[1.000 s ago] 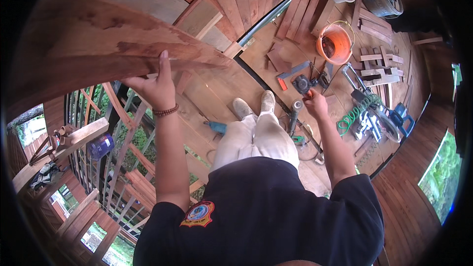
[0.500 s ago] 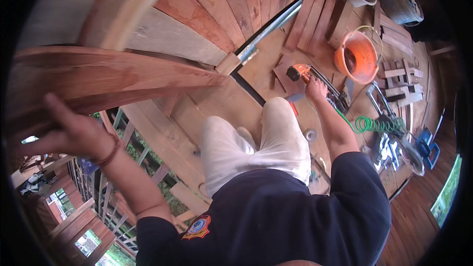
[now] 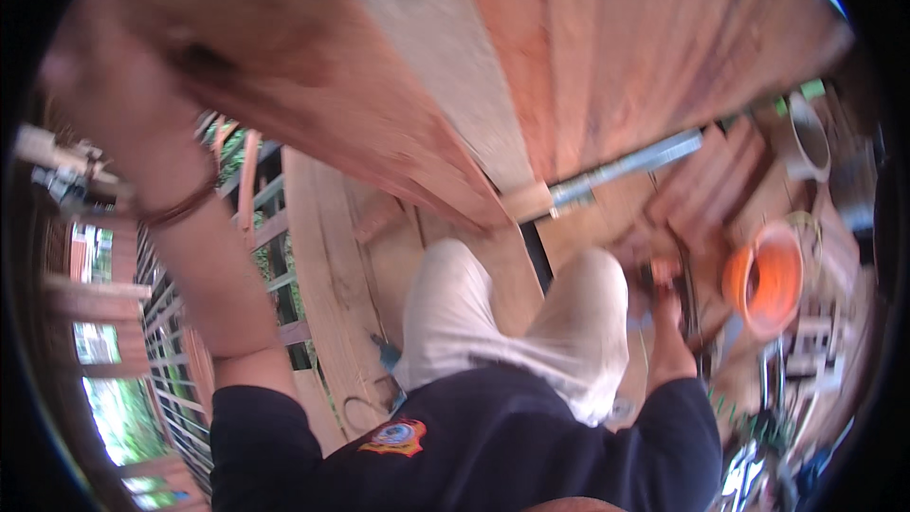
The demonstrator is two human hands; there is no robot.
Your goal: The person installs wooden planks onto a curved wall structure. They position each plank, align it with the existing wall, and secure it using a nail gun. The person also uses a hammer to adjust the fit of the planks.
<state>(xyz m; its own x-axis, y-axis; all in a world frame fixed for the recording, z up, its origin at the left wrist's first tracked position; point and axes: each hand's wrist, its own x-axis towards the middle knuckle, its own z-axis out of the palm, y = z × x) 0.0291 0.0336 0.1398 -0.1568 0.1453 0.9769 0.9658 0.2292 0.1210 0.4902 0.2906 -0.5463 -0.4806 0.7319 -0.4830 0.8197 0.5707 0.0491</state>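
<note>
My left hand (image 3: 123, 85) is raised at the upper left, beside a broad reddish wooden post (image 3: 389, 133). Motion smears its fingers, and whether it touches the wood is unclear. A dark bracelet circles that wrist. Low at the right, my right hand (image 3: 667, 303) grips an orange-and-black nail gun (image 3: 662, 273), held near the floor beyond my right knee. Blur hides the tool's finer parts.
Upright planks (image 3: 616, 57) form a wall ahead, with a metal strip (image 3: 630, 169) along its foot. An orange bucket (image 3: 782, 275), a pale bucket (image 3: 808, 140) and stacked boards (image 3: 706, 180) lie right. A railing (image 3: 275, 218) with gaps runs left.
The view has tilted up and swung left, so the post and plank wall fill more of it. My left hand has risen along the post. The nail gun stays in my right hand.
</note>
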